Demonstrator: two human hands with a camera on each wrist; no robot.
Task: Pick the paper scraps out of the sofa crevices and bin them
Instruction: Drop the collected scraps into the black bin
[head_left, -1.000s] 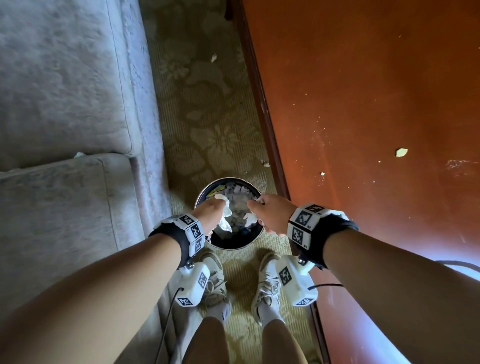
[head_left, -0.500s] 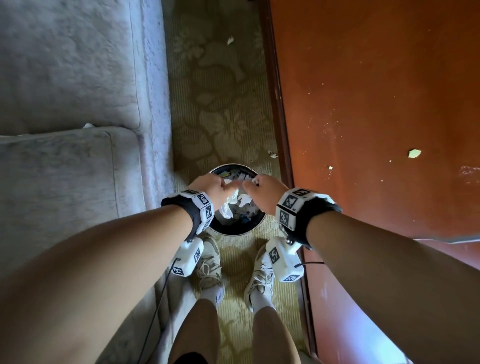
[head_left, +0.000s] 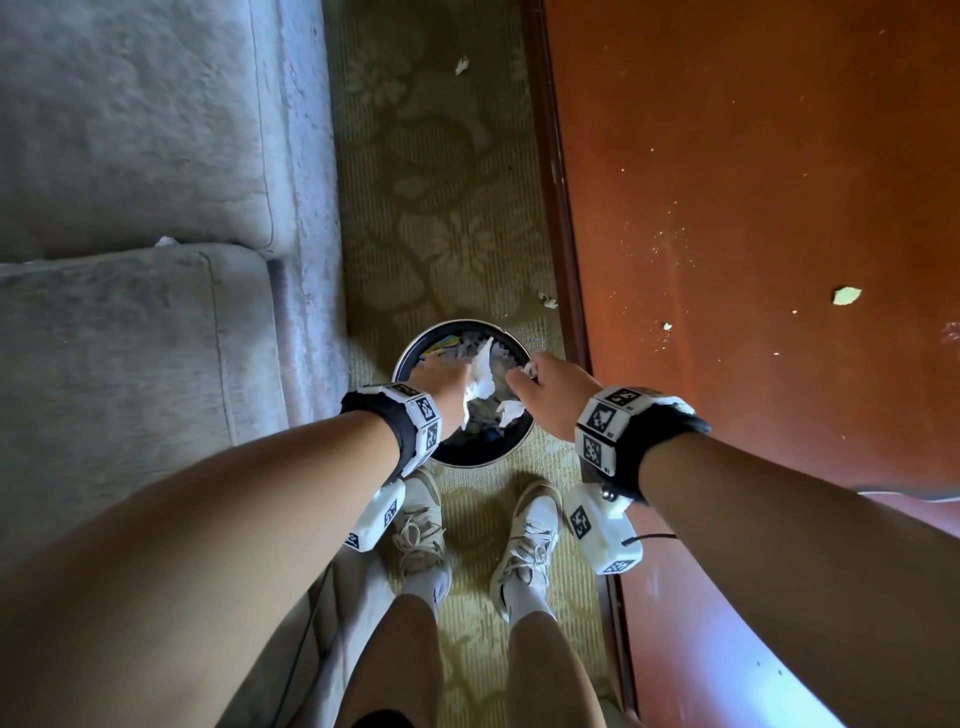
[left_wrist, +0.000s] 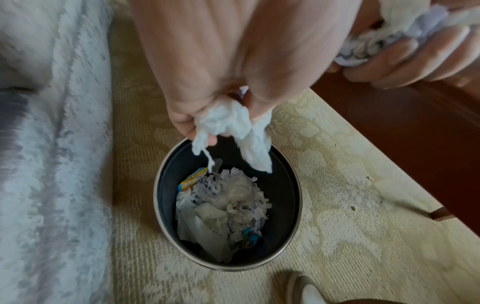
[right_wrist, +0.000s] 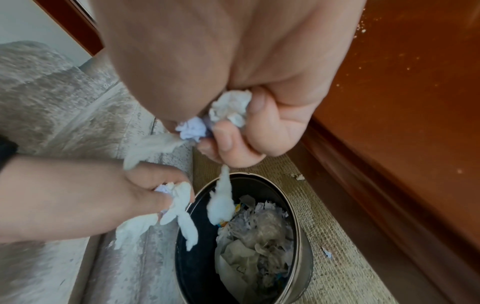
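Both hands, left (head_left: 441, 382) and right (head_left: 558, 387), are clutching paper scraps (left_wrist: 231, 127) over the part-filled bin (head_left: 511, 452); one scrap (head_left: 166, 241) is sitting in the sofa (head_left: 130, 364) crevice, well left of the bin.

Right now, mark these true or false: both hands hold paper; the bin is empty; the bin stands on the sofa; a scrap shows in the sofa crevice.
1. Both the left hand and right hand hold crumpled paper scraps. True.
2. The bin is empty. False: it already holds shredded paper.
3. The bin stands on the sofa. False: it stands on the carpet.
4. A white scrap sits in the sofa crevice. True.
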